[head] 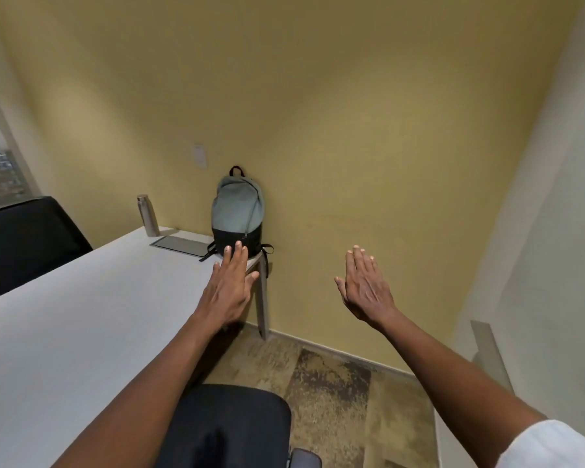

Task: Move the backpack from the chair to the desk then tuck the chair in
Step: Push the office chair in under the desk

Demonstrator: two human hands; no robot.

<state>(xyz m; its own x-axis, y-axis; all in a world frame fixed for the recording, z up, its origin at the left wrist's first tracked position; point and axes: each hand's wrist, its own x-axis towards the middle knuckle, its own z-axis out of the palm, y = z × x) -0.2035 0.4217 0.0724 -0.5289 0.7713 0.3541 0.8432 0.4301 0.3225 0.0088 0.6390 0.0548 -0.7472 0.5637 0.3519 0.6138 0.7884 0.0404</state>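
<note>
A grey-green backpack [237, 214] with a black base stands upright on the far right corner of the white desk [81, 315], leaning against the yellow wall. My left hand [230, 285] hovers flat just in front of it, fingers stretched out, holding nothing. My right hand [365, 288] is raised open in the air to the right of the desk, past its edge. The black chair [230, 423] sits below me beside the desk's right edge, its seat empty.
A metal bottle [147, 215] and a grey hatch plate [179, 245] sit on the desk left of the backpack. A second black chair [27, 238] stands beyond the desk at left. A desk leg [262, 298] meets patterned carpet [335, 383]. A white wall closes the right side.
</note>
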